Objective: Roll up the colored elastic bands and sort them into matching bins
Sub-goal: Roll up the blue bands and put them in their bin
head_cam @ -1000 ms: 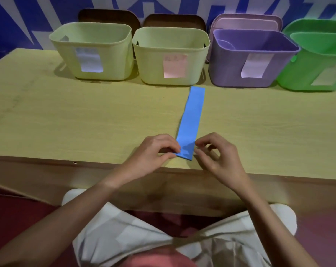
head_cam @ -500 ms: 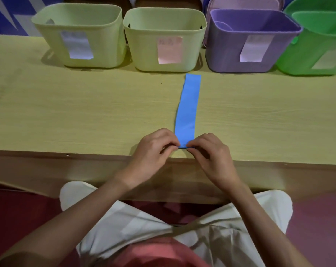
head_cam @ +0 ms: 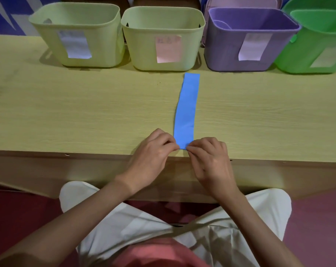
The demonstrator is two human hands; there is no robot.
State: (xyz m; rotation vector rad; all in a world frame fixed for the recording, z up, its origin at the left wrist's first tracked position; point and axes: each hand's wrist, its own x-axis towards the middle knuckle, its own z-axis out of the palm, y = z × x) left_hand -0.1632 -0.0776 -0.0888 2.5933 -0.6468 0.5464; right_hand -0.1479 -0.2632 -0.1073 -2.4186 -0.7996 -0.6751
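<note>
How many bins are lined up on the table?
4, along the far edge: pale green bin leftmost, second pale green bin, purple bin, bright green bin rightmost, partly cut off.

tabletop (head_cam: 86,112): pale yellow-green wood grain, plain front edge | wall (head_cam: 3,18): blue with white shapes | floor (head_cam: 317,218): dark red | light: dim

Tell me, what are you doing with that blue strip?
A person sits at a wooden table with a blue elastic band laid out flat, pointing toward the bins. The left hand and the right hand each pinch a corner of its near end at the table's edge, seemingly about to roll it up. Four bins wait along the back: two pale green bins, a purple bin and a bright green bin, each with a paper label.
</note>
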